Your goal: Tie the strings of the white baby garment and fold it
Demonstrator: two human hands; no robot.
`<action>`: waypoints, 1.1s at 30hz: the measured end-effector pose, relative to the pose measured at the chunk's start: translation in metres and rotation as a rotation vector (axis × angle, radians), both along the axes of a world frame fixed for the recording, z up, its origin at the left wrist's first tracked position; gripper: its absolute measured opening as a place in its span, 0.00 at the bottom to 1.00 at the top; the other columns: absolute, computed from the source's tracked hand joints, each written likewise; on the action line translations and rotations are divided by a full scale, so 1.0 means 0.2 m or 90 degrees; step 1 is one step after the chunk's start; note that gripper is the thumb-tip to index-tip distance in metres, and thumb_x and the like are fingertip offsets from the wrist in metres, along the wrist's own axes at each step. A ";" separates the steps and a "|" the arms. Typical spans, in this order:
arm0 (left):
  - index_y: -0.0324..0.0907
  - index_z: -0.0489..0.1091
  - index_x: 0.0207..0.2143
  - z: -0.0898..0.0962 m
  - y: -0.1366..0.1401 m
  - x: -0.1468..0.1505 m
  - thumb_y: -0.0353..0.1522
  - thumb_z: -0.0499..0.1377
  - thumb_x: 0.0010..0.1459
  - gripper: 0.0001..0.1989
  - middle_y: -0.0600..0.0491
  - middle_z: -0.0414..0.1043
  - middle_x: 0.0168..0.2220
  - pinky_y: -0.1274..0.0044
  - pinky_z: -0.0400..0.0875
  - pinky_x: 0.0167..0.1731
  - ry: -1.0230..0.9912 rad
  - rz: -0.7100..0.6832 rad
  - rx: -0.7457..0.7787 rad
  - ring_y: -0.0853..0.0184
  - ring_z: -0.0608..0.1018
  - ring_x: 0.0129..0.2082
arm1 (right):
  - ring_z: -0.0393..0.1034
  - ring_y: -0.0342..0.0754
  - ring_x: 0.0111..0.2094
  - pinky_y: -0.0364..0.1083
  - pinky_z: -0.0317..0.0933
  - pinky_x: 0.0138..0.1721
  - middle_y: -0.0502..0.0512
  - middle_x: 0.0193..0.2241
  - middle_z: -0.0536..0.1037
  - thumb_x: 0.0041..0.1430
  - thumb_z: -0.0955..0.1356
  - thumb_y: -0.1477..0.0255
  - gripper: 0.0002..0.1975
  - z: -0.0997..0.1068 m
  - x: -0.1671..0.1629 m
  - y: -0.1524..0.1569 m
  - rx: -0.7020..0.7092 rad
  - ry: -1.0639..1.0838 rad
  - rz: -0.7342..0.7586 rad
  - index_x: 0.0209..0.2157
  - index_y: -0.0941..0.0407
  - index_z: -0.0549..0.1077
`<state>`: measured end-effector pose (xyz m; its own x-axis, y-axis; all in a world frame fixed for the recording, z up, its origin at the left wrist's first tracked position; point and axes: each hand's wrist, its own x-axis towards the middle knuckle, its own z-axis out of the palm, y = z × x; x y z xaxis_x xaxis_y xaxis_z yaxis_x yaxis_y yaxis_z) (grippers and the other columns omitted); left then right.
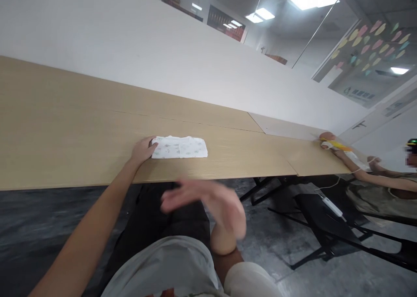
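Note:
A white folded cloth (180,147) with a small pale print lies flat on the long wood-coloured table (81,114). At its left end is my left hand (143,150), palm down, the fingers and thumb apart and touching the cloth's edge. My right hand (208,201) is raised in front of the table's near edge, over my lap, and smeared by motion. Its fingers look stretched out to the left, and nothing shows in them. It is apart from the cloth.
A white wall (130,45) with glass panels above runs behind the table. To the far right, another person's arm (368,175) reaches onto the table beside a yellow item (339,146). A black folding chair (325,227) holding a white power strip (332,206) stands at right.

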<state>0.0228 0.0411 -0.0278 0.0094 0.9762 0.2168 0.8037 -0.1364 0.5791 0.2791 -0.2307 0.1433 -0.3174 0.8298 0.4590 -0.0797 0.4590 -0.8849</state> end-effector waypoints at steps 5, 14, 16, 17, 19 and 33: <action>0.38 0.70 0.61 0.00 0.00 0.00 0.41 0.49 0.61 0.30 0.43 0.72 0.60 0.66 0.65 0.62 0.023 -0.001 0.007 0.54 0.72 0.60 | 0.78 0.53 0.49 0.54 0.64 0.60 0.57 0.41 0.84 0.69 0.62 0.53 0.25 -0.19 0.09 0.75 -0.003 -0.037 -0.277 0.51 0.55 0.79; 0.38 0.72 0.56 0.02 -0.01 0.01 0.39 0.50 0.60 0.26 0.41 0.74 0.56 0.65 0.66 0.59 0.042 0.000 0.014 0.53 0.73 0.57 | 0.70 0.52 0.60 0.47 0.60 0.61 0.64 0.58 0.76 0.68 0.64 0.74 0.17 -0.60 0.15 1.40 -0.094 -0.696 -0.406 0.55 0.59 0.76; 0.39 0.73 0.54 0.02 -0.02 0.02 0.39 0.52 0.59 0.24 0.42 0.75 0.54 0.64 0.67 0.59 0.040 0.006 0.023 0.53 0.74 0.56 | 0.70 0.53 0.59 0.46 0.61 0.60 0.64 0.57 0.76 0.68 0.65 0.73 0.17 -0.61 0.16 1.40 -0.082 -0.760 -0.416 0.55 0.59 0.76; 0.39 0.73 0.53 0.02 -0.02 0.02 0.39 0.53 0.58 0.23 0.42 0.75 0.53 0.64 0.67 0.58 0.041 0.010 0.025 0.53 0.74 0.55 | 0.70 0.53 0.58 0.46 0.61 0.58 0.64 0.57 0.76 0.67 0.65 0.73 0.16 -0.60 0.16 1.40 -0.076 -0.775 -0.417 0.54 0.59 0.77; 0.40 0.74 0.50 0.03 -0.02 0.02 0.39 0.54 0.57 0.22 0.42 0.76 0.51 0.64 0.67 0.58 0.040 0.011 0.026 0.53 0.75 0.54 | 0.72 0.52 0.55 0.45 0.63 0.54 0.64 0.54 0.78 0.66 0.66 0.74 0.14 -0.58 0.19 1.40 -0.070 -0.790 -0.400 0.50 0.58 0.79; 0.42 0.64 0.28 0.60 -0.07 -0.04 0.47 0.67 0.43 0.21 0.48 0.77 0.39 0.70 0.74 0.43 -0.423 -0.188 0.218 0.64 0.77 0.38 | 0.63 0.43 0.29 0.42 0.60 0.34 0.45 0.23 0.67 0.52 0.72 0.61 0.14 -0.10 0.38 1.25 0.001 -0.065 -0.259 0.26 0.54 0.65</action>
